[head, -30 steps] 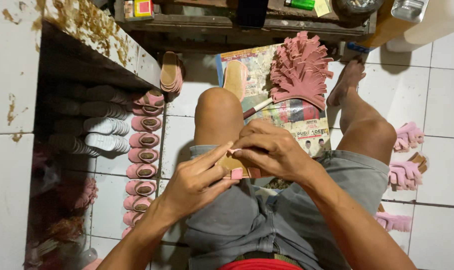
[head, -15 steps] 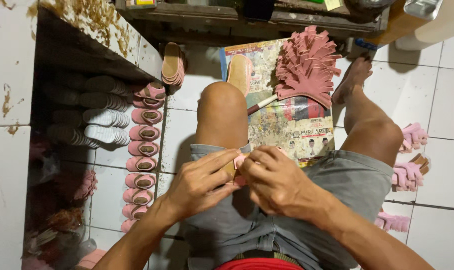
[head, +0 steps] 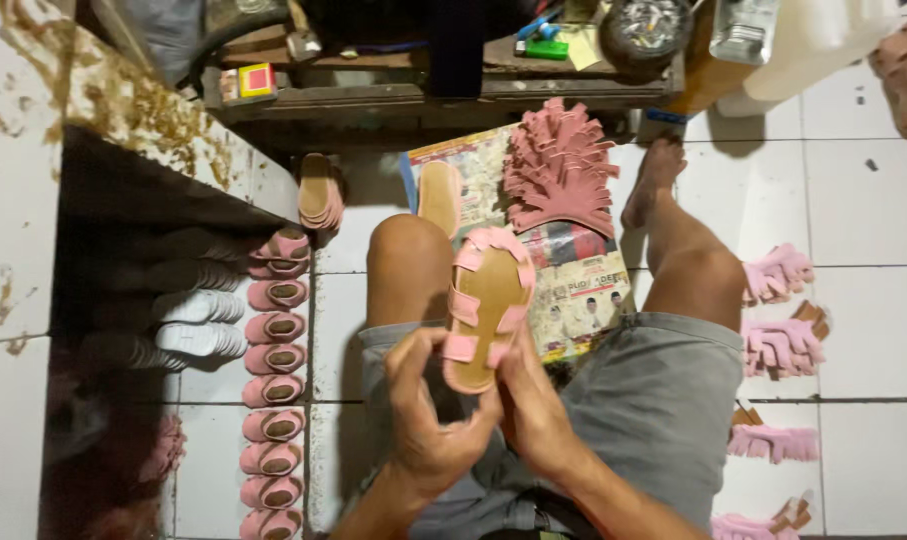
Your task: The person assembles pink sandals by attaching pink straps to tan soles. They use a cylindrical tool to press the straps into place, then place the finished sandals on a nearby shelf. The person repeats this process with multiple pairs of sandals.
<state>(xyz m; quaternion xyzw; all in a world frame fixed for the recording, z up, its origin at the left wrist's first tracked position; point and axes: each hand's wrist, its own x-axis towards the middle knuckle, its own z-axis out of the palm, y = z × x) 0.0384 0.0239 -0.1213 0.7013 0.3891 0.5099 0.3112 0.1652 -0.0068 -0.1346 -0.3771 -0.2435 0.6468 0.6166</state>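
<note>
Held up over the lap, between the knees: a small pink sandal (head: 488, 305), sole facing the camera, toe toward twelve o'clock, seemingly tilted so the straps could be looked over. Clamped at its heel by the left hand (head: 428, 420) from seven o'clock and the right hand (head: 533, 410) from five, fingers closed on the edges. Lined up at nine o'clock, a row of finished sandals (head: 273, 390); fanned at one o'clock on printed paper (head: 573, 285), a heap of pink fringe pieces (head: 561, 165), within easy reach.

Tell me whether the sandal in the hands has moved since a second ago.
Yes. The pink sandal was hidden low between the hands; now it stands raised, its toe reaching up beside the left knee.
</note>
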